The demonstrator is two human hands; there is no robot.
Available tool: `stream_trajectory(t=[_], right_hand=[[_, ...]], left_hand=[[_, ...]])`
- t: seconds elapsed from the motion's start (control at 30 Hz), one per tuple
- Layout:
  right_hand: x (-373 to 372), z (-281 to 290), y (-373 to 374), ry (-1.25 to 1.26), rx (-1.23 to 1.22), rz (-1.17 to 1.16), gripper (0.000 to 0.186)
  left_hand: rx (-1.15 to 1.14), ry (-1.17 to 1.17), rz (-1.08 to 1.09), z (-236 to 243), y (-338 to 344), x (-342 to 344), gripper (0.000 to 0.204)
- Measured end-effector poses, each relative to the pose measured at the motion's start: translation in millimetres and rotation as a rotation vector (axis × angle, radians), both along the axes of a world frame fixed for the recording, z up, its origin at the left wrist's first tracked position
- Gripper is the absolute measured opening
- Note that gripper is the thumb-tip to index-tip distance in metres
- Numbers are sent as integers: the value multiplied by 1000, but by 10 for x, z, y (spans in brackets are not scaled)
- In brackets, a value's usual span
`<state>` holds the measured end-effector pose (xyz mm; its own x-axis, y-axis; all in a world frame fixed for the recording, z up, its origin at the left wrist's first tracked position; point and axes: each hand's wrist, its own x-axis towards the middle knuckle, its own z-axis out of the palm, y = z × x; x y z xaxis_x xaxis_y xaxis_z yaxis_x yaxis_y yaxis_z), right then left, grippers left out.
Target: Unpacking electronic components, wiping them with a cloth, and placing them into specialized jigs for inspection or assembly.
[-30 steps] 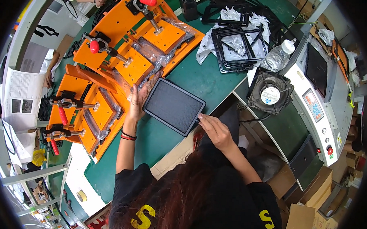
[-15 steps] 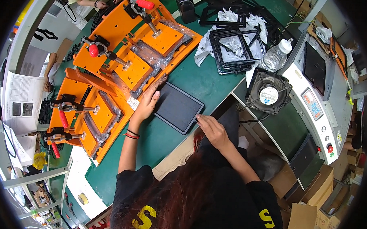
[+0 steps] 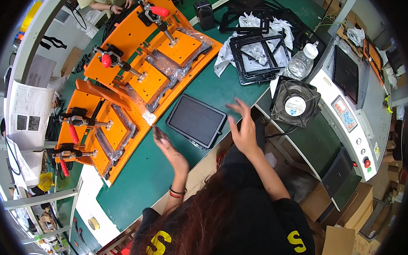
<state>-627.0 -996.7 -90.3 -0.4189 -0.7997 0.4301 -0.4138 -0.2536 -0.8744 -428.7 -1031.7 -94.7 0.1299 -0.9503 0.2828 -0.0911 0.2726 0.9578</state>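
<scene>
One flat black panel lies on the green table, near the orange stand.
Left hand and right hand are spread out, holding nothing, on each side of it.

A workshop (orange clamping fixtures).

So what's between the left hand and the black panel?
A strip of green tabletop, nothing else visible; the head view shows the left hand apart from the black panel.
</scene>
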Motion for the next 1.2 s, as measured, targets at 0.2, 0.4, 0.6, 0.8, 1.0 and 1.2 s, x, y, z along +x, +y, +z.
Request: stream_trajectory(t=[0.2, 0.4, 0.6, 0.8, 1.0, 1.2], right_hand=[[67, 25, -308, -203, 199, 333, 46], [222, 98, -193, -177, 246, 262, 46], [190, 34, -128, -175, 204, 271, 44], [175, 63, -99, -251, 203, 264, 42], [148, 47, -72, -139, 182, 283, 43], [161, 97, -132, 13, 217, 246, 43]], left_hand=[[137, 319, -39, -186, 277, -382, 56], [200, 365, -20, -142, 229, -405, 57], [255, 422, -22, 16, 187, -436, 57], [249, 460, -24, 45, 153, -446, 53], [284, 468, 16, 49, 131, -455, 51], [287, 438, 46, -18, 86, -432, 47]])
